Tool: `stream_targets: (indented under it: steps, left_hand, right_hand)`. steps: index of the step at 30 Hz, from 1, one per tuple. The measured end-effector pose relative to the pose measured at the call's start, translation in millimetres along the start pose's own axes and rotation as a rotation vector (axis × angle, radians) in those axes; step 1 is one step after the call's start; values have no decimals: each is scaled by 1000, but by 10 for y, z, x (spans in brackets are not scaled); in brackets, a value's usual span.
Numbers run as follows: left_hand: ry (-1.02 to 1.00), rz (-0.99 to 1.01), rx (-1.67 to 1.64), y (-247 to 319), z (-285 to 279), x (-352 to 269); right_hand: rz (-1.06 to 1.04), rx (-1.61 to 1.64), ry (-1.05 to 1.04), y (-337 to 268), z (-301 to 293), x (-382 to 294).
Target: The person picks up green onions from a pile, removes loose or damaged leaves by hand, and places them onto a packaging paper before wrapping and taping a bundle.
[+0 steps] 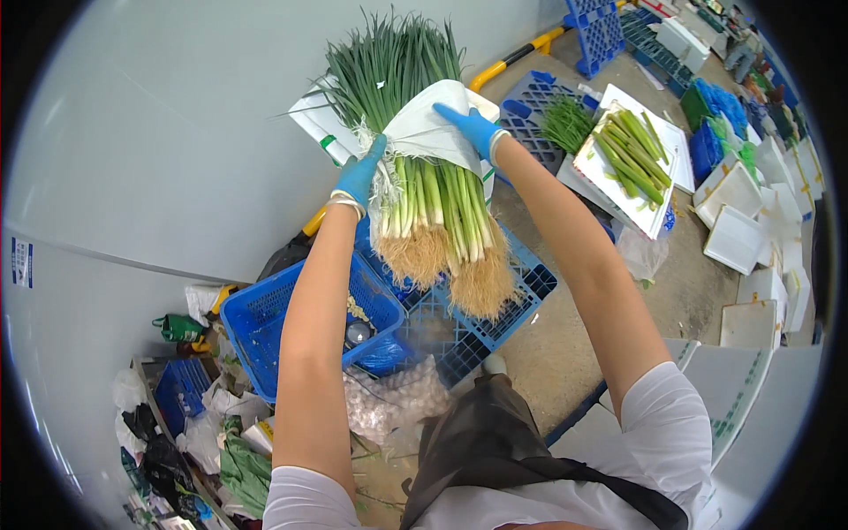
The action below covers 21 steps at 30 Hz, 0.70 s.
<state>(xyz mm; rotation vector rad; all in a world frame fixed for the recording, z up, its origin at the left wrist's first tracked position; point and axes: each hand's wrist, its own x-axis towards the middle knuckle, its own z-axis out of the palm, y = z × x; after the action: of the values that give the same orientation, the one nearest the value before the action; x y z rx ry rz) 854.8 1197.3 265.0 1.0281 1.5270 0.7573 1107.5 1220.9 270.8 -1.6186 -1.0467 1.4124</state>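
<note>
A large bundle of scallions point(434, 199) is held out in front of me, dark green tops point(397, 73) pointing away and tan roots point(487, 285) towards me. A white wrapping sheet point(424, 126) crosses its middle. My left hand point(361, 172), in a blue glove, grips the bundle's left edge beside frayed white strands point(384, 182). On the right side my right hand point(467, 129), also gloved in blue, holds the sheet against the stalks; some of its fingers are hidden. Behind the bundle shows part of a white foam box point(318, 126) with green tape.
Below lie a blue plastic crate point(265, 331), a blue pallet point(517, 291) and a bag of garlic point(397, 401). At right, green stalks point(633, 156) rest on a white foam lid point(593, 159), beside thin greens point(566, 122). A grey wall point(165, 146) rises at left; foam boxes point(732, 238) stand far right.
</note>
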Motion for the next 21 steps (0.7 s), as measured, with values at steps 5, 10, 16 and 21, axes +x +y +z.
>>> stream_targets:
  steps: [5,10,16,21]
  left_hand:
    - [-105,35,-115,-313,31,444]
    - [-217,71,-349,-252,209,434]
    - [-163,160,-584,-650,22,-60]
    - [100,343,-319,-1660,-161,-1637]
  right_hand:
    - [-59,255,-53,279,168,350]
    - [24,208,-47,255,-36,457]
    - [-191,526,-341,381,307,-169]
    - [148,707,-480,1606,501,-1678]
